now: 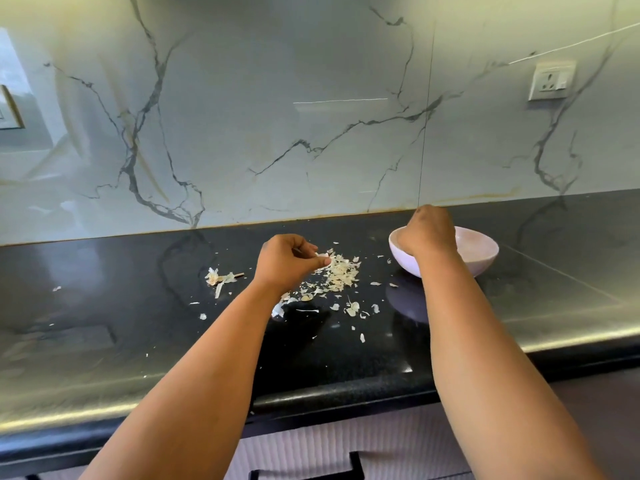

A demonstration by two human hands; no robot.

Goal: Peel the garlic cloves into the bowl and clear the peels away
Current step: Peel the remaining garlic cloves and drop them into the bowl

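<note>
left hand (pixel 284 261): fingers curled, pinching | right hand (pixel 429 233): fingers hidden

The glossy black table (pixel 104 334) carries a pale bowl (pixel 485 258) at the right, a heap of garlic peels (pixel 341 270) at the middle, loose flakes scattered around it, and a stalk remnant (pixel 220 278) further left.

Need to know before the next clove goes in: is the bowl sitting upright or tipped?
Upright. The bowl rests on its base on the black counter, rim level and opening upward. The right hand reaches into it and hides the contents.
</note>
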